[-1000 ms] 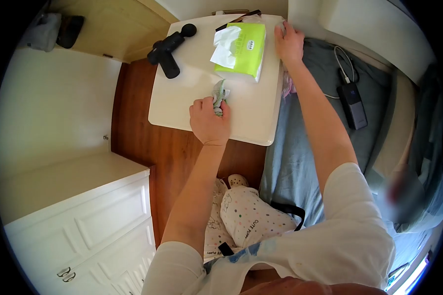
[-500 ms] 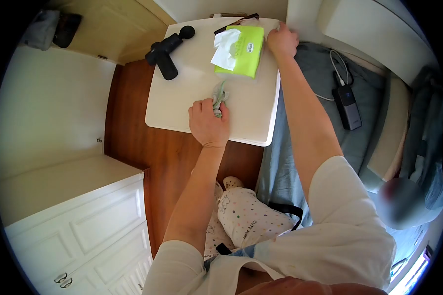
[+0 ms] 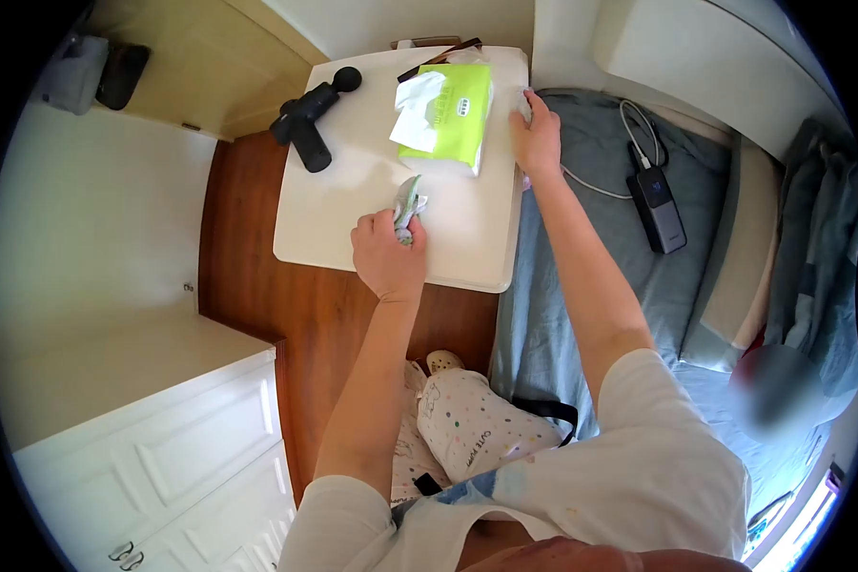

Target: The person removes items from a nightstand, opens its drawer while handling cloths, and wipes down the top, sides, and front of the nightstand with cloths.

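Observation:
My left hand (image 3: 389, 253) is closed on a crumpled grey-green wrapper (image 3: 407, 203) near the front edge of the white table (image 3: 334, 214). At the table's back right edge, my right hand (image 3: 538, 135) has its fingers closed on something small and pale, too hidden to name. A bit of pink shows under that hand, beside the table edge. Between the hands and farther back lies a green tissue pack (image 3: 459, 114) with a white tissue sticking out. A black massage gun (image 3: 307, 124) rests at the table's left side.
Dark glasses (image 3: 439, 59) lie at the table's back edge. To the right, a power bank (image 3: 657, 210) with a white cable sits on the grey-blue bed (image 3: 591, 238). White cabinets (image 3: 191, 439) stand at the lower left. A blurred round shape is at the far right.
The whole view has shifted, with the table lower and more to the left. My right hand has come slightly nearer along the table's right edge. My left hand still grips the wrapper.

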